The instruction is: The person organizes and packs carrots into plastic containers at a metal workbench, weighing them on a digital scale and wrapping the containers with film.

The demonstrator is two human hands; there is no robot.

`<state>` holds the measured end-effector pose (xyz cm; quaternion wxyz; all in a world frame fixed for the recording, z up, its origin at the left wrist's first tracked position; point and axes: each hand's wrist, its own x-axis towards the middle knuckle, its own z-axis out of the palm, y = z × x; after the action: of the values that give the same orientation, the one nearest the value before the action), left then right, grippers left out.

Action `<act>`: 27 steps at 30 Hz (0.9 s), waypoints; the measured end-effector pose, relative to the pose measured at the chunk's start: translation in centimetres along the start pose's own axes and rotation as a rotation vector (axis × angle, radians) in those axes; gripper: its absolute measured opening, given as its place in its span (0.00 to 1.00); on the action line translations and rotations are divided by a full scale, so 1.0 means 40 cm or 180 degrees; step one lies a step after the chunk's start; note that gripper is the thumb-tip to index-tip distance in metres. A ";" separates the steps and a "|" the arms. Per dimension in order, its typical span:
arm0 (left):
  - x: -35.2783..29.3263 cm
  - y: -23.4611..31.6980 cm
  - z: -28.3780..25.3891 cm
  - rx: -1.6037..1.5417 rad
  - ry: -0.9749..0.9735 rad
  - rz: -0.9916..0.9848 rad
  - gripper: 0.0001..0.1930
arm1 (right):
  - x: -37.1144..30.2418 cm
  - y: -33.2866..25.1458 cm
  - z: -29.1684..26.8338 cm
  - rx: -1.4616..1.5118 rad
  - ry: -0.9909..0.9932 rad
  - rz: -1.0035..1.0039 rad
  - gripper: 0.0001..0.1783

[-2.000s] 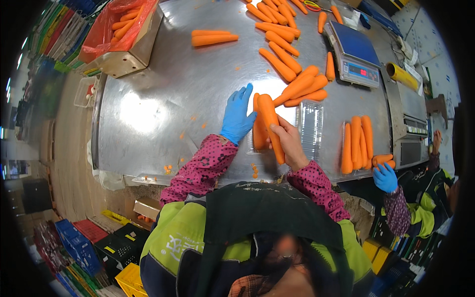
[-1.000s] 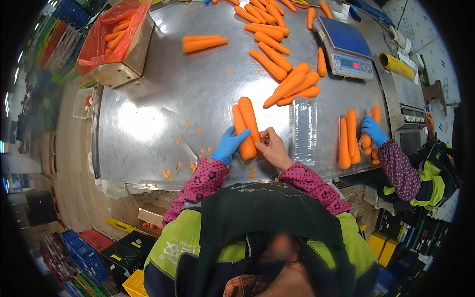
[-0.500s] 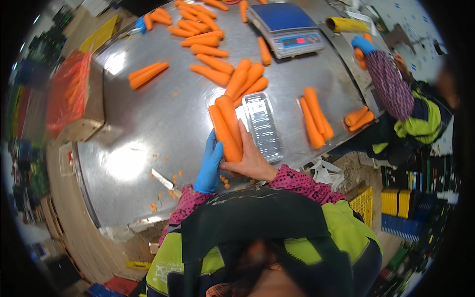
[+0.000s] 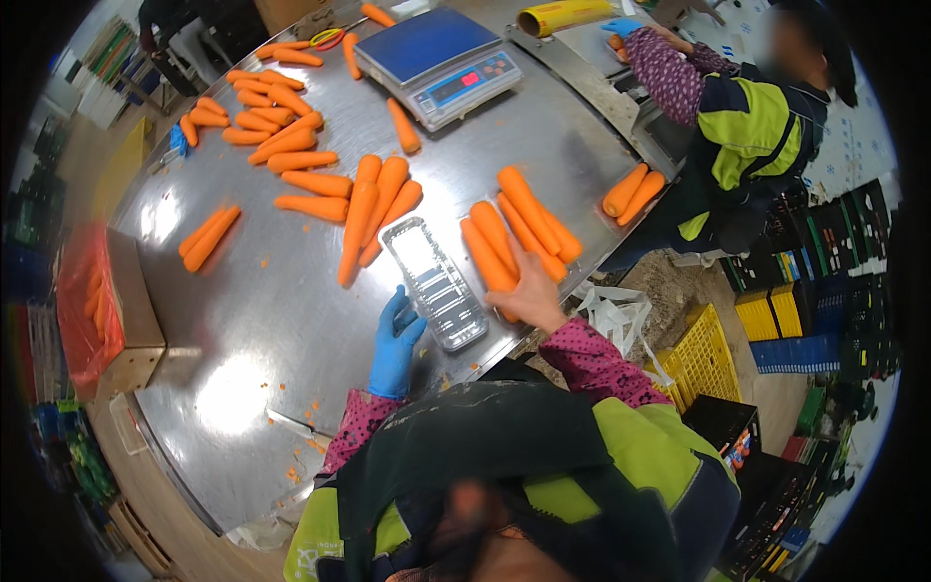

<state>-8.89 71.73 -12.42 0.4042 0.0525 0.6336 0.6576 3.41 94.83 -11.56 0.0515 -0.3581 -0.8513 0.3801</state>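
Note:
My left hand [image 4: 394,341], in a blue glove, hovers with its fingers apart and nothing in them, near the lower left side of a clear plastic tray [image 4: 433,283]. My bare right hand [image 4: 536,294] grips a pair of carrots [image 4: 488,248] around their lower ends, just right of the tray. Those carrots lie low at the table, close beside another group of carrots [image 4: 535,221]. To the left of the tray, several long carrots [image 4: 373,209] lie together, pointing toward me.
On the metal table [image 4: 281,320] are a carrot pile [image 4: 281,107], a blue-topped scale [image 4: 441,68], two carrots [image 4: 208,238] at left, two [image 4: 633,192] at right, and a knife [image 4: 296,425] among scraps. A red-lined box [image 4: 126,310] stands left. A co-worker [image 4: 747,126] is at right.
My right hand has carried the two carrots rightward past the tray to the group there. My left hand has let go of them and opened. The view has shifted to the right.

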 end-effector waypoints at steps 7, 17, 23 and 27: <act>0.020 -0.023 0.024 -0.0080 0.0034 -0.0100 0.37 | 0.064 0.044 0.027 -0.0694 0.0563 -0.0244 0.54; 0.018 -0.028 0.037 -0.0298 0.0181 -0.0116 0.37 | 0.342 0.157 -0.049 -0.1272 0.1461 -0.0906 0.47; 0.048 -0.059 0.059 -0.0146 -0.0076 0.0019 0.41 | 0.442 0.141 -0.050 -0.1670 0.1701 -0.0359 0.44; 0.078 -0.068 0.070 0.0632 -0.0276 0.0378 0.35 | 0.433 0.094 -0.006 -0.1885 0.2019 -0.0492 0.36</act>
<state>-8.09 75.48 -15.64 0.3843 0.1581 0.6733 0.6116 -7.16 107.91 -17.16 0.2337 -0.3916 -0.8899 -0.0140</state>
